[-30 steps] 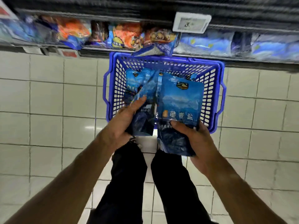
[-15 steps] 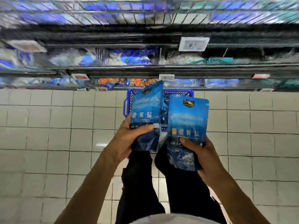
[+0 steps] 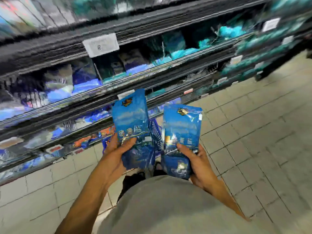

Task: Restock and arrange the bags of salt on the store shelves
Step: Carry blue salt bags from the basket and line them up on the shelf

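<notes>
Before the shelves: a person stands on a pale tiled floor (image 3: 253, 132), each hand holding up one bag of salt, side by side and apart.
Left hand (image 3: 116, 149): fingers clamped on the lower part of the left salt bag (image 3: 130, 119), thumb across its front, the other fingers behind.
Right hand (image 3: 197, 159): fingers closed around the lower part of the right salt bag (image 3: 182, 130), thumb pressed on the front near the printed characters.
Left salt bag: upright, tipped slightly, its top edge reaching up in front of a shelf rail; glossy blue pouch with a sky-like picture, a small dark-and-gold emblem near the top, pale characters across the middle and a darker blue base.
Right salt bag: same design, held a little lower, shiny with glare along the top right corner; an orange patch sits beside its characters.
Basket (image 3: 156, 132): blue plastic mesh, seen only between and behind the two bags, on the floor at the foot of the shelving.
Shelves (image 3: 152, 65): dark tiers running diagonally, badly blurred; blue and teal packets lie on them, with white price tags (image 3: 101, 45) on the rails.
Clothing: a grey shirt (image 3: 168, 208) fills the lower frame.
</notes>
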